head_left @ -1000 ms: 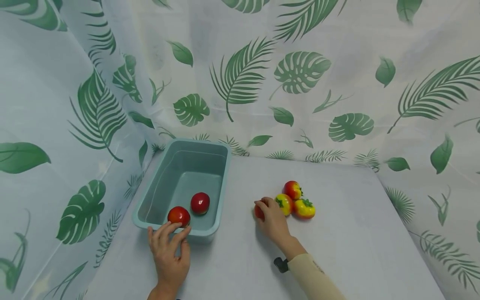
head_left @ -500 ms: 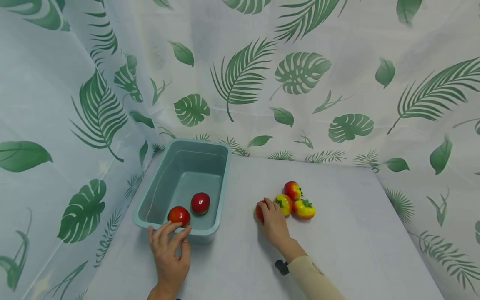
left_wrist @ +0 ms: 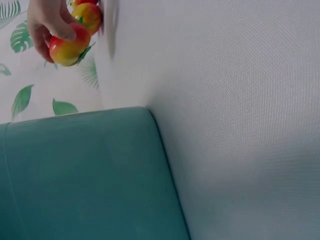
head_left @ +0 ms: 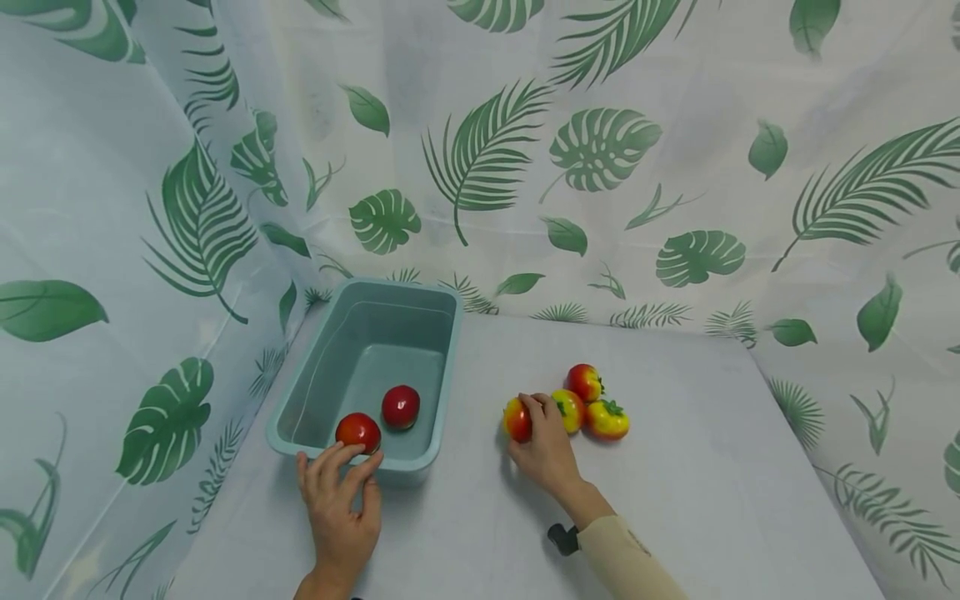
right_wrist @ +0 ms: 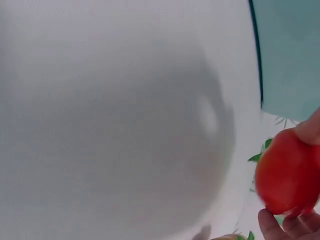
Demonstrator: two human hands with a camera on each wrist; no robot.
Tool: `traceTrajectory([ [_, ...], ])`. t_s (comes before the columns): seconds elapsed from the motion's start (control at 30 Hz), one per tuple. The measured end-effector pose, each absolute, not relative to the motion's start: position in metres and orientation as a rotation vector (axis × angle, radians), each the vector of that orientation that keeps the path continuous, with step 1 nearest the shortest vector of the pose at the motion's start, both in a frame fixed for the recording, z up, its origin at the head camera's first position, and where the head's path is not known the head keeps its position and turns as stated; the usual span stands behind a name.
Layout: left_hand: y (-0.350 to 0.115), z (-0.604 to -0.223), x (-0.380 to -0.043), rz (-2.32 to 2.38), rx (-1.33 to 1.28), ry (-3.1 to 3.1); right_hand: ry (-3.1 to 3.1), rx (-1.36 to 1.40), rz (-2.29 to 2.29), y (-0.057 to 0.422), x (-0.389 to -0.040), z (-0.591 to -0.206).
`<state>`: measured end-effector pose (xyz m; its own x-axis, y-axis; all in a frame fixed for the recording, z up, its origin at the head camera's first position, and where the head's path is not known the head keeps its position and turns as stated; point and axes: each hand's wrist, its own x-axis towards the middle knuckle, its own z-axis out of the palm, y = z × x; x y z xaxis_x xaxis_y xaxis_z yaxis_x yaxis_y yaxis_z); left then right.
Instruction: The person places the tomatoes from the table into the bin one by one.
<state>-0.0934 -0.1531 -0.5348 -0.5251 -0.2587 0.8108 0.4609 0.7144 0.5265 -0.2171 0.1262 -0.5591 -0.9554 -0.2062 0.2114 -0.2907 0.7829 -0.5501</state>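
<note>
Clock as you saw the table point(head_left: 712, 483), 12 pointing away from you. Your right hand point(head_left: 547, 454) held a red-yellow tomato point(head_left: 516, 419), thumb on one side, fingertips on the other. From the left wrist, that tomato looked clear of the table; from the right wrist, a broad shadow lay on the cloth beside it.

Your left hand point(head_left: 337, 512) was loosely spread, fingers resting at the near rim of the tub point(head_left: 397, 367), about its 6 to 7 o'clock. Tub sat at roughly 10 o'clock from the held tomato, well apart. Two red tomatoes in it: the front one point(head_left: 358, 432) at 6, right by your left fingertips (couldn't tell if touching), the other point(head_left: 401, 406) at 5, just beside it.

At 3 o'clock from the held tomato, three more were bunched close: a yellow one point(head_left: 568, 410) on the 9 o'clock side, partly behind your right fingers, a red-topped one point(head_left: 585, 381) at 12, a yellow-red one point(head_left: 608, 419) at 4. Leaf-print sheet point(head_left: 637, 67) hung behind, at 12.
</note>
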Motion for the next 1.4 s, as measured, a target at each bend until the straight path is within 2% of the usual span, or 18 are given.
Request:
traceTrajectory([
  [0.17,-0.154,-0.535,-0.093,-0.914,-0.155,-1.936,-2.8,0.391,1.022,0.123,-0.213,-0.553],
  [0.4,-0.155,-0.532,-0.093,-0.893,-0.161,-1.938,-2.592,0.271,1.739,0.12,-0.212,-0.535],
  [0.5,-0.156,-0.53,-0.094,-0.869,-0.183,-1.928,-2.542,0.265,1.865,0.119,-0.211,-0.526],
  [0.73,-0.158,-0.53,-0.096,-0.855,-0.214,-1.911,-2.558,0.306,1.924,0.104,-0.209,-0.509],
  [1.17,-0.158,-0.534,-0.096,-0.873,-0.213,-1.913,-2.297,0.514,1.922,0.041,-0.217,-0.47],
  [1.4,-0.159,-0.533,-0.095,-0.868,-0.211,-1.921,-2.322,0.664,1.932,0.024,-0.202,-0.439],
])
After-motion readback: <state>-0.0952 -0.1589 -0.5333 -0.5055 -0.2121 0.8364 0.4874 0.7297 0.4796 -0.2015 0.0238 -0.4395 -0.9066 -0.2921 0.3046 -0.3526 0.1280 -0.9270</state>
